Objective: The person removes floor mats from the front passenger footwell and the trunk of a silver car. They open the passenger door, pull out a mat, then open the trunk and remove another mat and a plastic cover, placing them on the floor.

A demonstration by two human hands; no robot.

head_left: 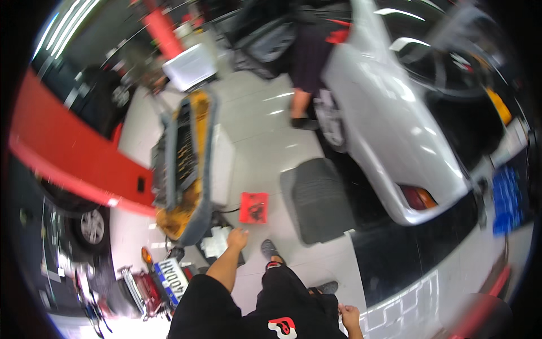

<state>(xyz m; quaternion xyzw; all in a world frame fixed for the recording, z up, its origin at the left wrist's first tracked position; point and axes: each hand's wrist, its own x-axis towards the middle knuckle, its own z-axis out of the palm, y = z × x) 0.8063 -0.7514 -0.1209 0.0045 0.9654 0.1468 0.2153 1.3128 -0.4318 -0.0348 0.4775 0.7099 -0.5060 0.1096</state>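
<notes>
My left hand (238, 238) hangs in front of me at the left, above the floor, its fingers slightly apart and blurred. I see nothing in it. Just beyond it, a red tray (246, 213) with small dark pieces inside lies on the pale tiles. Pale, sheet-like items (215, 243) on a dark surface are close to that hand's left. At my right side, beside my black shorts, my right hand (350, 316) is closed with curled fingers. Whether something small is in it cannot be made out.
A long grey part with yellow foam (204, 169) stands left, near a red lift post (84, 147) and a motorcycle rear (148, 288). Dark floor mats (319, 198) lie ahead. A silver car (384, 113) stands right; another person's leg (300, 101) is beside it.
</notes>
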